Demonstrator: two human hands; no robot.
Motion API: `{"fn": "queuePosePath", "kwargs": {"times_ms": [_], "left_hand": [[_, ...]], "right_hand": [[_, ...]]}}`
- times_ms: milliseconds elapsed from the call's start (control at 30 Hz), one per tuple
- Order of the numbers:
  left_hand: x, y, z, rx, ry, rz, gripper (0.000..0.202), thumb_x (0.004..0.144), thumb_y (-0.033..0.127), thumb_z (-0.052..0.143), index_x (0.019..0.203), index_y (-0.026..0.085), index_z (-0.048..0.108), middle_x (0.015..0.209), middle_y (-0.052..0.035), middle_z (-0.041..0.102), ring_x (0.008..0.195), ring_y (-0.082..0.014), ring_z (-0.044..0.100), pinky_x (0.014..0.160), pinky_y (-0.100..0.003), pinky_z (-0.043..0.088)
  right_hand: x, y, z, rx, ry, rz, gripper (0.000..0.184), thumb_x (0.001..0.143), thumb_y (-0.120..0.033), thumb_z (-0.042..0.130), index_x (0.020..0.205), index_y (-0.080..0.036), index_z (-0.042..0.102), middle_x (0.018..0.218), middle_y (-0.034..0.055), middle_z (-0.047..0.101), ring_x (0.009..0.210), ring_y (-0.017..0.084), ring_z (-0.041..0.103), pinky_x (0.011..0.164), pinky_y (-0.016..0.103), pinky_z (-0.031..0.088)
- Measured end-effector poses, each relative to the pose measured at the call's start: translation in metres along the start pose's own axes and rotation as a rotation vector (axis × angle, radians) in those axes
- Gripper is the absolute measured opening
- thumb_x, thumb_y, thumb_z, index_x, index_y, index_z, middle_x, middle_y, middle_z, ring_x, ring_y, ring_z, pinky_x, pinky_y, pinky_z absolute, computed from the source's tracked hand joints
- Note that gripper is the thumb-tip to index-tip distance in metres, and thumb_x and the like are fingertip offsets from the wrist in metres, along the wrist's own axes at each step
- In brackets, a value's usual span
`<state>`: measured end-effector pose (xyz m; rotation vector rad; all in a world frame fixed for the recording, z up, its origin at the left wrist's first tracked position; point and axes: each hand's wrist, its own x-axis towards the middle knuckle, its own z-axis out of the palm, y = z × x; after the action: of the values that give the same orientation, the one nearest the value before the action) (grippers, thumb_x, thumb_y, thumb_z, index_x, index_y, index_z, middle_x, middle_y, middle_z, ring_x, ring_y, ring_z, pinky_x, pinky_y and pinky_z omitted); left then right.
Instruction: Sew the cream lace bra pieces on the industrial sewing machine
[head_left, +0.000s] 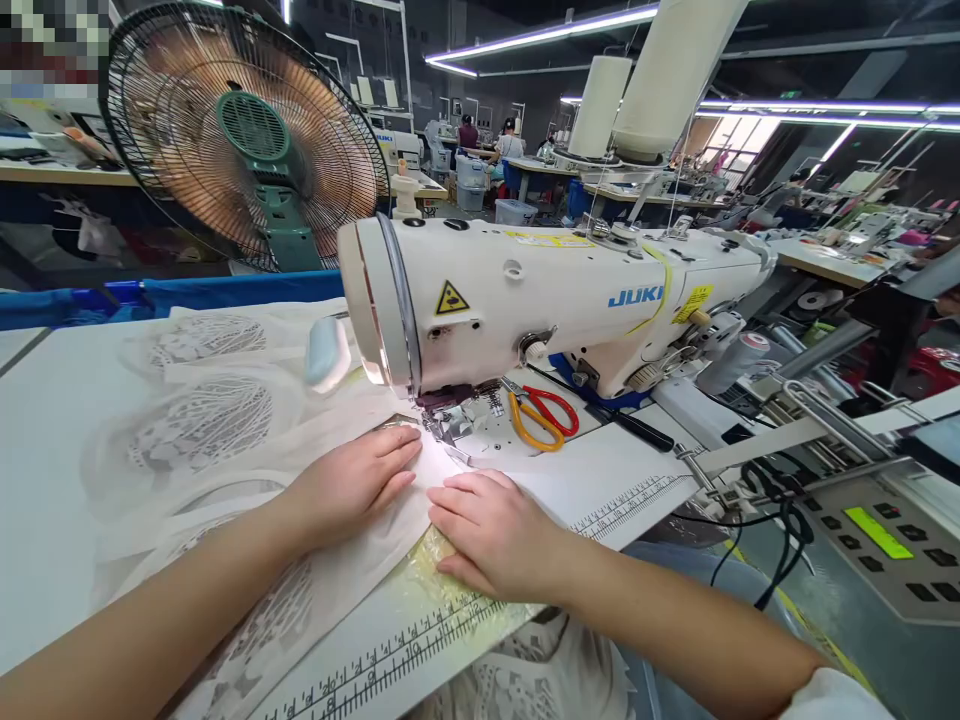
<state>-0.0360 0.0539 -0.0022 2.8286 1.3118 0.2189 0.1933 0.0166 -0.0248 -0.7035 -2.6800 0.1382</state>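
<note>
My left hand (352, 482) lies flat on white lace fabric (210, 430), fingers stretched toward the presser foot (444, 432) of a white Juki sewing machine (555, 300). My right hand (491, 530) rests palm down on the fabric's edge just in front of the needle, fingers together and extended. Both hands press the cloth onto the white table (45, 470); neither grips anything. A printed ruler strip (390, 660) runs along the table's front edge beneath the fabric.
Orange-and-red scissors (541, 415) lie on the machine bed right of the needle. A large fan (244, 135) stands at the back left. Two thread cones (645, 85) tower behind the machine. A control panel (877, 540) sits at right. Other workers sit far behind.
</note>
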Motion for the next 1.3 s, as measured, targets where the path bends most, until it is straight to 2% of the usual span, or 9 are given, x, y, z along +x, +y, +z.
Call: {"fn": "queuePosePath", "kwargs": {"times_ms": [333,533,733,933,1000,1100,1200,1300], "left_hand": [[0.002,-0.005,0.003,-0.003,0.001,-0.005,0.058,0.093,0.047,0.020,0.119,0.017,0.062,0.127,-0.0116,0.063,0.115,-0.0225,0.059,0.095,-0.031,0.050],[0.004,-0.009,0.007,-0.005,0.023,-0.005,0.059,0.093,0.048,0.018,0.119,0.019,0.062,0.126,-0.0113,0.063,0.114,-0.0232,0.059,0.092,-0.032,0.051],[0.010,-0.014,-0.001,-0.015,-0.012,0.009,0.054,0.092,0.046,0.024,0.115,0.020,0.065,0.126,-0.0099,0.064,0.113,-0.0226,0.060,0.092,-0.032,0.051],[0.019,-0.027,-0.007,0.013,0.033,0.091,0.050,0.091,0.046,0.030,0.108,0.020,0.069,0.118,-0.0104,0.068,0.103,-0.0245,0.064,0.090,-0.036,0.053],[0.019,-0.022,-0.010,0.020,0.056,0.148,0.050,0.092,0.042,0.028,0.098,0.019,0.072,0.111,-0.0106,0.071,0.099,-0.0245,0.065,0.087,-0.037,0.054],[0.010,-0.001,-0.010,-0.006,0.059,0.212,0.046,0.093,0.035,0.030,0.088,0.021,0.073,0.102,-0.0080,0.073,0.094,-0.0217,0.066,0.083,-0.035,0.055],[-0.006,0.016,-0.001,0.008,0.099,0.219,0.036,0.091,0.035,0.040,0.107,0.020,0.069,0.109,-0.0096,0.071,0.097,-0.0229,0.065,0.085,-0.036,0.054],[-0.020,0.015,0.014,0.066,0.110,0.226,0.038,0.091,0.029,0.041,0.125,0.023,0.059,0.120,-0.0084,0.067,0.106,-0.0239,0.063,0.093,-0.041,0.050]], "right_hand": [[0.001,0.001,0.000,-0.027,0.050,0.004,0.037,0.090,-0.042,0.051,0.111,-0.013,0.060,0.125,0.0117,0.062,0.116,0.026,0.053,0.100,0.043,0.040],[0.000,0.001,0.001,0.007,0.015,0.036,0.040,0.089,-0.043,0.053,0.116,-0.014,0.057,0.129,0.0147,0.058,0.124,0.025,0.048,0.105,0.043,0.036],[0.003,0.002,0.004,0.005,0.007,0.054,0.046,0.089,-0.045,0.054,0.121,-0.012,0.054,0.134,0.0166,0.054,0.130,0.026,0.043,0.108,0.043,0.035],[0.009,0.002,0.005,0.011,-0.043,0.126,0.055,0.090,-0.049,0.052,0.129,-0.010,0.050,0.141,0.0159,0.048,0.136,0.024,0.038,0.109,0.040,0.035],[0.010,0.002,0.004,0.015,-0.048,0.136,0.056,0.090,-0.049,0.052,0.130,-0.009,0.050,0.142,0.0164,0.047,0.136,0.025,0.038,0.110,0.041,0.035],[0.010,0.003,0.003,0.039,-0.041,0.147,0.055,0.089,-0.046,0.055,0.129,-0.008,0.051,0.140,0.0163,0.049,0.136,0.024,0.038,0.110,0.040,0.035],[0.009,0.005,0.004,0.063,-0.001,0.161,0.052,0.089,-0.043,0.055,0.126,-0.007,0.053,0.138,0.0168,0.052,0.134,0.024,0.040,0.111,0.038,0.035],[0.007,0.006,0.006,0.054,0.019,0.157,0.050,0.091,-0.042,0.052,0.124,-0.004,0.055,0.137,0.0194,0.052,0.134,0.026,0.041,0.111,0.040,0.036]]}}
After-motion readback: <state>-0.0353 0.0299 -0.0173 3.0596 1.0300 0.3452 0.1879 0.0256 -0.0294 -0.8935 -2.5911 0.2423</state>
